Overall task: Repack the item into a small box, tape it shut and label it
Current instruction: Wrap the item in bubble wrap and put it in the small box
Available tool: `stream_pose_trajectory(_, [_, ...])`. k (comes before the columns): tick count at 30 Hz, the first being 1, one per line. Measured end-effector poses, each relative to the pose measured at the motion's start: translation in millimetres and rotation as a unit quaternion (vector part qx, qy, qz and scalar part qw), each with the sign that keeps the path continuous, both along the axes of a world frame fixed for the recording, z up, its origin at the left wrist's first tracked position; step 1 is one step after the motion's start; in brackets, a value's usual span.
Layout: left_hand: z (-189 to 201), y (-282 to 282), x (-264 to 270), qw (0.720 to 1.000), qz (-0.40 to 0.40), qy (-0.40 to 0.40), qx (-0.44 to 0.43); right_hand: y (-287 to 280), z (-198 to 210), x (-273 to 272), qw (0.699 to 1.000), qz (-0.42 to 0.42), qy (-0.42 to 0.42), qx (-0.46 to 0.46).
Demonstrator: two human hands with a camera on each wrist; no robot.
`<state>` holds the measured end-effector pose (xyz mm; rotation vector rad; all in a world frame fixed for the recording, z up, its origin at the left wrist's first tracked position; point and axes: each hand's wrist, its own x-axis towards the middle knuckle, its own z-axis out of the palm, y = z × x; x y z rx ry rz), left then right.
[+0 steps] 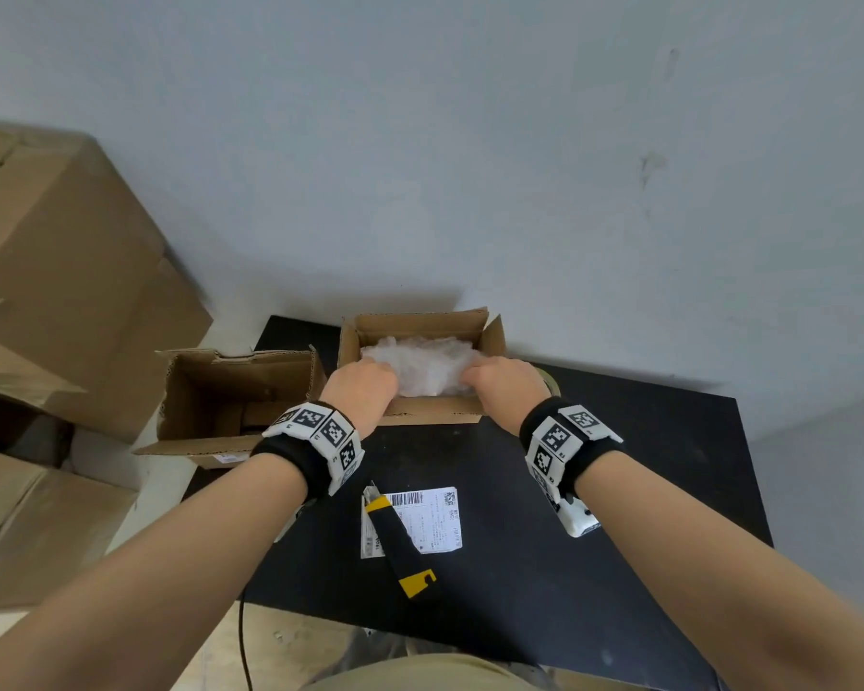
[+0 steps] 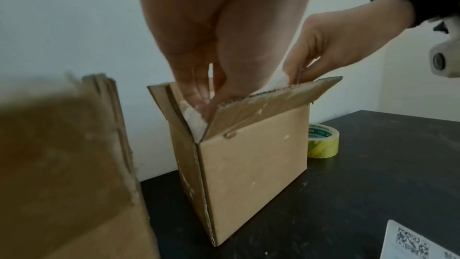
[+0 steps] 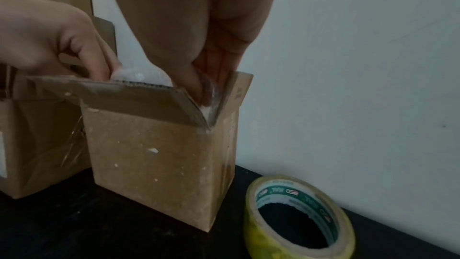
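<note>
A small open cardboard box (image 1: 430, 408) stands at the back of the black table (image 1: 619, 491). A white bubble-wrapped item (image 1: 420, 364) sits in its mouth. My left hand (image 1: 370, 381) holds the item's left end, thumb and fingers reaching down inside the box (image 2: 254, 164). My right hand (image 1: 500, 381) holds the right end the same way, with wrap (image 3: 210, 90) between thumb and fingers. The near flap (image 3: 139, 97) leans outward. The fingertips are hidden inside the box.
A larger open box (image 1: 235, 401) stands just left of the small one. A yellow tape roll (image 3: 298, 216) lies right of it. A shipping label (image 1: 425, 521) and a black-and-yellow utility knife (image 1: 397, 541) lie near the front. Big cartons (image 1: 61, 271) are stacked at left.
</note>
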<state>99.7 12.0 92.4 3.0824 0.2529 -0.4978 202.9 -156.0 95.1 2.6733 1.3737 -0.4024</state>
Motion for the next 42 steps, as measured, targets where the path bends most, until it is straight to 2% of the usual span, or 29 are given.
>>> stream_pose_trajectory(4, [0, -1, 1, 1.0, 0.009, 0.015, 0.026, -3, 2, -2, 0.999, -0.031, 0.022, -0.012])
stream_pose_trajectory(9, [-5, -3, -1, 0.994, 0.012, -0.054, -0.092, 4, -3, -3, 0.983, -0.098, 0.131, 0.086])
stream_pose_trajectory(17, [-19, -3, 1, 0.999, 0.007, -0.01, -0.031, 10, -7, 0, 0.988, -0.061, 0.138, -0.028])
stream_pose_trajectory(20, [-21, -1, 2, 0.997, 0.029, 0.001, -0.066, 12, -9, 0, 0.981, -0.097, 0.158, 0.051])
stream_pose_trajectory(22, [-20, -3, 2, 0.995, 0.038, -0.039, -0.082, 11, -11, -1, 0.976, -0.108, 0.143, 0.123])
stream_pose_trajectory(25, [-19, -7, 5, 0.991, 0.002, -0.117, -0.062, 10, -17, -4, 0.975, -0.093, 0.122, 0.158])
stream_pose_trajectory(27, [-19, -10, 9, 0.988, -0.013, -0.136, -0.072, 11, -20, -5, 0.974, -0.096, 0.119, 0.168])
stream_pose_trajectory(30, [-21, -11, 12, 0.985, 0.013, -0.119, -0.127, 18, -21, -7, 0.972, -0.113, 0.119, 0.167])
stream_pose_trajectory(34, [-29, -16, 18, 0.986, 0.075, -0.03, -0.145, 27, -23, -9, 0.978, -0.13, 0.106, 0.127])
stream_pose_trajectory(38, [-32, -23, 21, 0.983, 0.129, 0.018, -0.134, 39, -24, -7, 0.976, -0.155, 0.12, 0.094])
stream_pose_trajectory(42, [-36, -18, 20, 0.983, 0.126, 0.045, -0.129, 52, -25, -1, 0.972, -0.184, 0.126, 0.076])
